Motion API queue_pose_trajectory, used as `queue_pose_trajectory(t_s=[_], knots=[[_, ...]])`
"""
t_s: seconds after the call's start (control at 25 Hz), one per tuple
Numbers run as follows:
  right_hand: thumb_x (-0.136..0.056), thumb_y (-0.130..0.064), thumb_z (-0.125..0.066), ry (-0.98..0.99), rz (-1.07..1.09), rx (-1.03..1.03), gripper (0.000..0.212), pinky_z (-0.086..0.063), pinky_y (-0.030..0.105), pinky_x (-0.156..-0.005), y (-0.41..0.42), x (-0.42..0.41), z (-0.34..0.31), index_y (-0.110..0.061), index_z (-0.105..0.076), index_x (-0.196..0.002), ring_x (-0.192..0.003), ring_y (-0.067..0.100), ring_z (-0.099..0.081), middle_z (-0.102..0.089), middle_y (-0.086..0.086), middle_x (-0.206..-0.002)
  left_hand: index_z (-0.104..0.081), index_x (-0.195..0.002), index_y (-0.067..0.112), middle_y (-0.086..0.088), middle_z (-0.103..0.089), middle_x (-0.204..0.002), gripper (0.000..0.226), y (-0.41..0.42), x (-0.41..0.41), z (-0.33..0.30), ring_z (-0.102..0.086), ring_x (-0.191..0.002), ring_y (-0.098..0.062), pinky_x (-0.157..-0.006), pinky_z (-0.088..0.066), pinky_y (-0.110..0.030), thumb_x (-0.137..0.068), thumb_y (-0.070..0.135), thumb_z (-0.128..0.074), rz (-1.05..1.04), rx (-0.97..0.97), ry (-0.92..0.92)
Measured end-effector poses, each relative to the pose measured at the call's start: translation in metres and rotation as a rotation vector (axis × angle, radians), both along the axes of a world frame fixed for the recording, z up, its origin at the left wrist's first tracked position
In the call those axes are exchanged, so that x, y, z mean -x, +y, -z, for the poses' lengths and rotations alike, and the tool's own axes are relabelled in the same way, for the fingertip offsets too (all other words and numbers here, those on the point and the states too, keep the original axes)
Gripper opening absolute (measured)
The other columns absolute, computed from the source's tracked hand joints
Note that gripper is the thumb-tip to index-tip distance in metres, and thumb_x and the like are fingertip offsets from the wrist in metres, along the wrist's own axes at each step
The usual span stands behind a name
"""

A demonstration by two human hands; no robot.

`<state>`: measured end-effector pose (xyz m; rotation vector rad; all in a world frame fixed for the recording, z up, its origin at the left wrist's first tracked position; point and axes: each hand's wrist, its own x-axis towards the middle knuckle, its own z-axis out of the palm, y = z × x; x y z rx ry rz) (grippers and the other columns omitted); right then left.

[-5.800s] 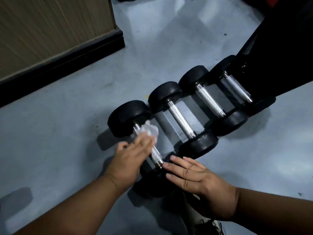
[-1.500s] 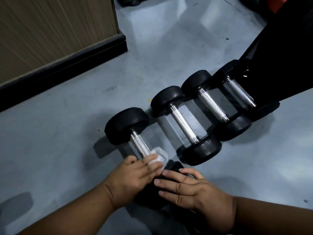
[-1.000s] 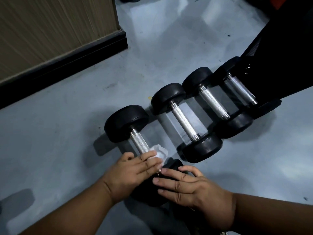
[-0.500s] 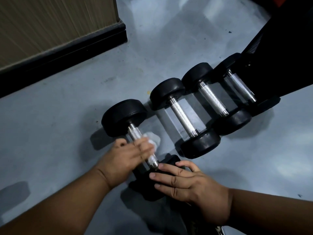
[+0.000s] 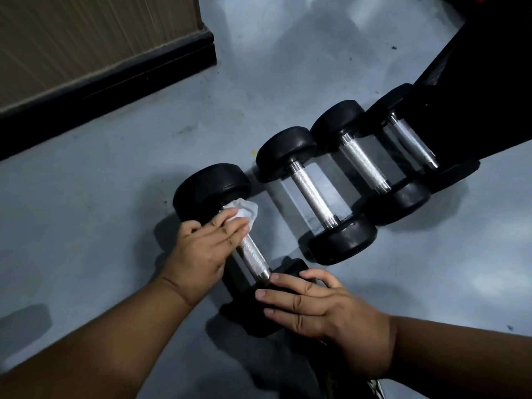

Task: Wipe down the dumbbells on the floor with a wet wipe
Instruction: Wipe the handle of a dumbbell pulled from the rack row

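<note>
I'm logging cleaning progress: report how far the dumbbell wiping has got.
Done: nothing visibly finished. In hand: the left hand presses the wet wipe on the nearest dumbbell at its handle's far end, while the right hand steadies its near head. Left: three other dumbbells, untouched.

Smooth grey-blue floor (image 5: 86,211), a bit scuffed and glossy in spots. Four black round-head dumbbells with knurled chrome handles lie on it in a diagonal row: the nearest dumbbell (image 5: 211,191), the second dumbbell (image 5: 313,194), the third dumbbell (image 5: 365,161), then the far dumbbell (image 5: 411,139) (partly under something big and black). A black baseboard (image 5: 115,82) meets the floor upper left.
</note>
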<state>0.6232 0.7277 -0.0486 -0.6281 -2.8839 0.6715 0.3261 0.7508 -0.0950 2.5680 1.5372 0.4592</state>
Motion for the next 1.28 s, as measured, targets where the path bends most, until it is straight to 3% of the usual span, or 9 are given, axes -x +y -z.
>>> queue_pose_trajectory(t_s=[0.2, 0.36, 0.56, 0.68, 0.76, 0.96, 1.08, 1.16, 1.28], knots=[[-0.116, -0.031, -0.031, -0.029, -0.002, -0.003, 0.044, -0.026, 0.046, -0.121, 0.001, 0.001, -0.002, -0.025, -0.055, -0.153, -0.16, 0.018, -0.023, -0.031, -0.012, -0.17, -0.061, -0.143, 0.02, 0.003, -0.052, -0.155, 0.046, -0.026, -0.006, 0.003, -0.047, -0.145, -0.018, -0.08, -0.027, -0.035, -0.101, 0.011, -0.042, 0.386, -0.033, 0.062], [-0.116, -0.031, -0.029, 0.001, 0.009, 0.034, 0.046, -0.024, 0.044, -0.122, 0.001, 0.002, -0.004, -0.022, -0.058, -0.15, -0.16, 0.018, -0.025, -0.035, -0.01, -0.168, -0.061, -0.14, 0.019, 0.002, -0.057, -0.149, 0.063, -0.003, -0.001, 0.001, -0.056, -0.136, -0.018, -0.077, -0.024, -0.034, -0.083, 0.002, -0.043, 0.01, 0.019, 0.001], [-0.116, -0.031, -0.028, -0.031, -0.009, 0.004, 0.046, -0.024, 0.044, -0.121, 0.0, 0.003, -0.006, -0.025, -0.056, -0.152, -0.16, 0.017, -0.024, -0.034, -0.011, -0.169, -0.063, -0.14, 0.021, 0.006, -0.055, -0.152, 0.045, -0.032, -0.013, 0.005, -0.047, -0.144, -0.013, -0.08, -0.025, -0.033, -0.097, 0.014, -0.05, 0.336, 0.026, 0.012], [-0.112, -0.027, -0.037, -0.029, -0.015, 0.053, 0.044, -0.023, 0.045, -0.122, 0.0, 0.006, -0.009, -0.024, -0.055, -0.153, -0.16, 0.017, -0.023, -0.033, -0.011, -0.169, -0.063, -0.139, 0.023, 0.008, -0.059, -0.147, 0.067, -0.003, 0.003, 0.005, -0.051, -0.139, -0.01, -0.081, -0.017, -0.031, -0.078, -0.003, -0.057, 0.062, 0.032, 0.005], [-0.109, -0.025, -0.042, -0.036, -0.018, 0.031, 0.046, -0.024, 0.045, -0.121, 0.0, 0.005, -0.01, -0.024, -0.054, -0.153, -0.16, 0.017, -0.022, -0.032, -0.012, -0.17, -0.065, -0.137, 0.019, 0.006, -0.061, -0.145, 0.067, -0.002, -0.001, 0.0, -0.055, -0.137, -0.014, -0.08, -0.017, -0.031, -0.077, -0.005, -0.052, -0.056, 0.055, -0.015], [-0.108, -0.027, -0.044, -0.09, -0.039, 0.01, 0.048, -0.023, 0.044, -0.121, -0.002, 0.006, -0.014, -0.027, -0.051, -0.155, -0.161, 0.016, -0.018, -0.029, -0.013, -0.171, -0.06, -0.143, 0.019, 0.005, -0.053, -0.154, 0.041, -0.035, -0.008, -0.001, -0.044, -0.147, -0.015, -0.081, -0.027, -0.035, -0.107, 0.013, -0.039, 0.373, -0.001, 0.014], [-0.107, -0.024, -0.044, -0.075, -0.046, 0.033, 0.048, -0.024, 0.045, -0.121, -0.003, 0.01, -0.017, -0.026, -0.052, -0.154, -0.161, 0.015, -0.019, -0.03, -0.013, -0.171, -0.058, -0.143, 0.022, 0.006, -0.057, -0.15, 0.058, -0.01, 0.005, 0.003, -0.047, -0.143, -0.011, -0.08, -0.019, -0.032, -0.089, 0.0, -0.056, 0.168, -0.005, 0.026], [-0.106, -0.022, -0.046, -0.069, -0.048, 0.033, 0.049, -0.024, 0.045, -0.121, -0.003, 0.01, -0.017, -0.025, -0.052, -0.154, -0.161, 0.015, -0.019, -0.03, -0.013, -0.17, -0.061, -0.139, 0.019, 0.004, -0.06, -0.146, 0.064, -0.006, -0.001, 0.0, -0.052, -0.139, -0.014, -0.079, -0.016, -0.032, -0.08, -0.002, -0.051, -0.002, 0.024, -0.002], [-0.106, -0.021, -0.049, -0.084, -0.049, 0.015, 0.05, -0.023, 0.043, -0.121, -0.003, 0.01, -0.017, -0.027, -0.051, -0.155, -0.161, 0.015, -0.017, -0.029, -0.014, -0.171, -0.064, -0.139, 0.019, 0.005, -0.059, -0.149, 0.046, -0.037, -0.018, 0.004, -0.05, -0.143, -0.017, -0.079, -0.022, -0.033, -0.099, 0.012, -0.043, 0.223, 0.035, -0.021]])
